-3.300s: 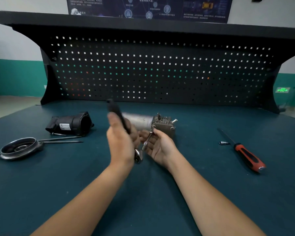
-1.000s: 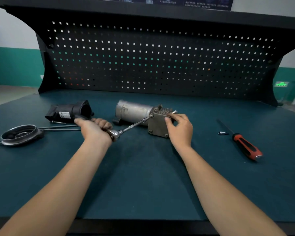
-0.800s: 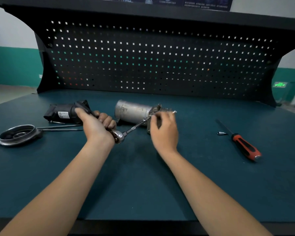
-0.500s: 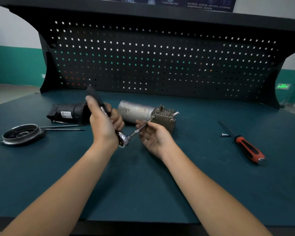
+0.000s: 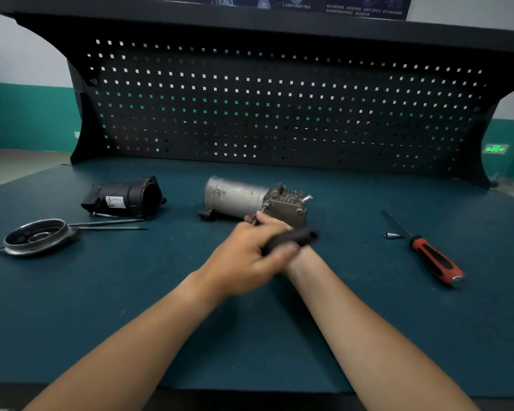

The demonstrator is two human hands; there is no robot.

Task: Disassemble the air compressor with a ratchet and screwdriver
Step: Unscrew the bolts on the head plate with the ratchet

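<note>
Teal counter [image 5: 101, 307] fills the lower frame. Air compressor [image 5: 238, 200] lies on its side at centre. Left grip [image 5: 244, 259], blurred, clenches the black ratchet [image 5: 291, 239] handle just below the compressor. Right grip [image 5: 295, 257] is mostly hidden behind it; state cannot be told.

Single head-worn wide-angle camera looks forward and down, close over the counter [image 5: 72, 307], pegboard [image 5: 279, 108] at 12 o'clock.

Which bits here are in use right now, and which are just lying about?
In use: air compressor, ratchet gripped by the left hand.

Lying about: screwdriver, small socket bit, black housing, round metal cover, two long bolts.
</note>
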